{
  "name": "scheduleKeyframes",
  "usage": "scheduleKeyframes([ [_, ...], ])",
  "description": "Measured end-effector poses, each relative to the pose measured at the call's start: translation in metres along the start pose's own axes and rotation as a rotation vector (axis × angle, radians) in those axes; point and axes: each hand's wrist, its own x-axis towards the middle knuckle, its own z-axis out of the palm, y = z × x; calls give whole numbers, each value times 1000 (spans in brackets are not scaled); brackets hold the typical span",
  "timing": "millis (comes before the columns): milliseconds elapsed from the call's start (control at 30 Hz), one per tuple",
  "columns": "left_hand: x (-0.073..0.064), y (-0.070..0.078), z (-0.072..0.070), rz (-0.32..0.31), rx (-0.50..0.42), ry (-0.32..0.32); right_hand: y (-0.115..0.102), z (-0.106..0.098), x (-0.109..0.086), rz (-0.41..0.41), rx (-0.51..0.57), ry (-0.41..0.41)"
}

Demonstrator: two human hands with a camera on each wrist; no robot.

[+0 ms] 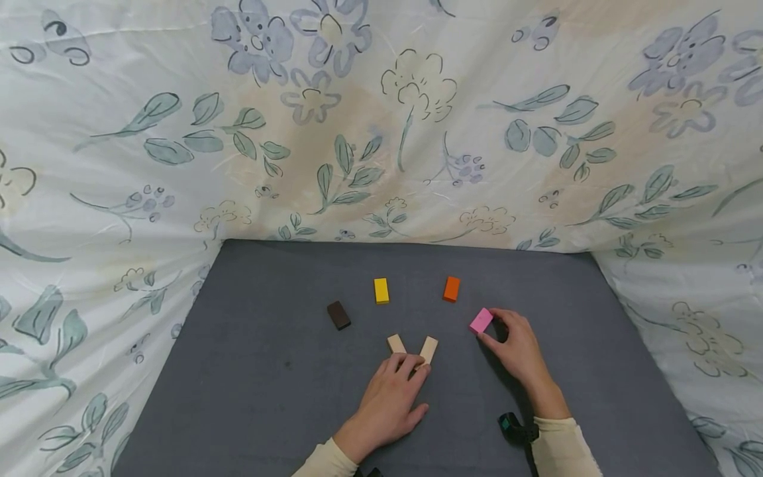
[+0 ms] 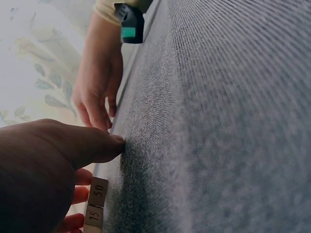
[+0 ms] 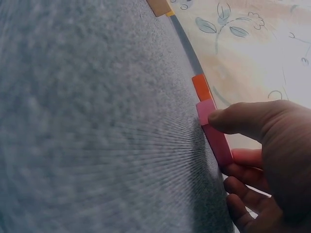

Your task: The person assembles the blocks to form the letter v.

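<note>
My right hand [image 1: 523,351] pinches a pink block [image 1: 481,320] between thumb and fingers, low over the grey cloth. In the right wrist view the thumb lies on one end of the pink block [image 3: 217,141]. My left hand [image 1: 390,405] rests with its fingertips on two plain wooden blocks, a left one [image 1: 395,343] and a right one [image 1: 428,348], set in a V that opens away from me. Their near ends are hidden under the fingers. Dark numbers show on the wooden blocks [image 2: 97,192] in the left wrist view.
A dark brown block [image 1: 338,315], a yellow block [image 1: 381,291] and an orange block [image 1: 451,289] lie in an arc beyond the wooden pair. The grey cloth [image 1: 256,384] covers the surface. A flowered curtain [image 1: 357,132] hangs at the back and both sides.
</note>
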Motion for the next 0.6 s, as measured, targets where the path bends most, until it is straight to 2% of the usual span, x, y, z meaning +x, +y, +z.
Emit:
scheduleKeyframes([
  [600,0,1,0,4,16,1,-4,-2,1,-1,-6,-32],
])
